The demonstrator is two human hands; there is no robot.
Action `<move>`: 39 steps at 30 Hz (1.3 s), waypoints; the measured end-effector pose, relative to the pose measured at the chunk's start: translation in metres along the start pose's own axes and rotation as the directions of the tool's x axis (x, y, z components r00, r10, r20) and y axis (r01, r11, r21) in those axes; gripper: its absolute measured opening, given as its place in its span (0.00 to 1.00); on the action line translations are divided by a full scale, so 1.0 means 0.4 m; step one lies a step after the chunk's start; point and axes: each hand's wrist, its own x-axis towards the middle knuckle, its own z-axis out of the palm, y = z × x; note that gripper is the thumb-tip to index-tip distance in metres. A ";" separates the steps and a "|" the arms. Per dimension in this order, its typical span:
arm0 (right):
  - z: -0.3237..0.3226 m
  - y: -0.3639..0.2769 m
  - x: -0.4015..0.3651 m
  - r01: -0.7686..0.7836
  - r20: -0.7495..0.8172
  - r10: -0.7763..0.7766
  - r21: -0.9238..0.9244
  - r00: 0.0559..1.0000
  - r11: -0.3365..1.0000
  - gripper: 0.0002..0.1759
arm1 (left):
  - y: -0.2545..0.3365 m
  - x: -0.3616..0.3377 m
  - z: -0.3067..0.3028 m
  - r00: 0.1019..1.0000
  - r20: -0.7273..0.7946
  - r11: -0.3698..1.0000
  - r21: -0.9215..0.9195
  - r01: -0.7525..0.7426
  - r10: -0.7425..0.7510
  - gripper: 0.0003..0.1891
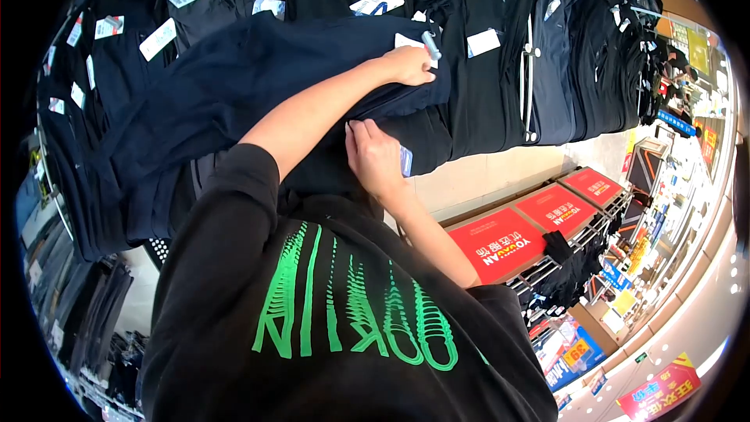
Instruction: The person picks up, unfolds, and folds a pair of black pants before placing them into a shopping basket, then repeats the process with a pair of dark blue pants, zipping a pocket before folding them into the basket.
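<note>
A pair of navy trousers (258,70) lies stretched across the racked clothes, its right end bearing a white tag (412,44) with a grey security pin (431,45). My left hand (410,65) is closed on that end, just under the tag, with the thumb pointing right. Lower down, my right hand (373,152) has its fingers curled together at the lower edge of the same dark cloth; the exact grip is partly hidden. Beside its wrist, a blue label (405,161) shows on black trousers (426,137).
More tagged dark trousers (484,86) hang in rows behind and to both sides. A white metal rack post (530,86) stands at right. Red boxes (500,242) sit on a wire rack below right. Folded jeans (62,281) are at lower left.
</note>
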 end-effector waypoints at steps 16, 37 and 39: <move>-0.035 0.087 0.062 -0.484 0.092 0.486 0.360 0.869 0.798 0.10 | 0.006 -0.430 -0.094 0.957 -0.051 0.842 0.491 -0.225 0.286 0.07; -0.145 0.433 0.020 -0.636 0.187 0.613 0.333 0.768 0.696 0.19 | 0.017 -0.547 0.036 0.979 -0.191 0.831 0.530 0.169 -0.077 0.26; -0.128 0.438 0.018 -0.694 0.257 0.650 0.373 0.715 0.616 0.21 | 0.009 -0.567 0.059 0.961 -0.252 0.809 0.537 0.239 -0.116 0.26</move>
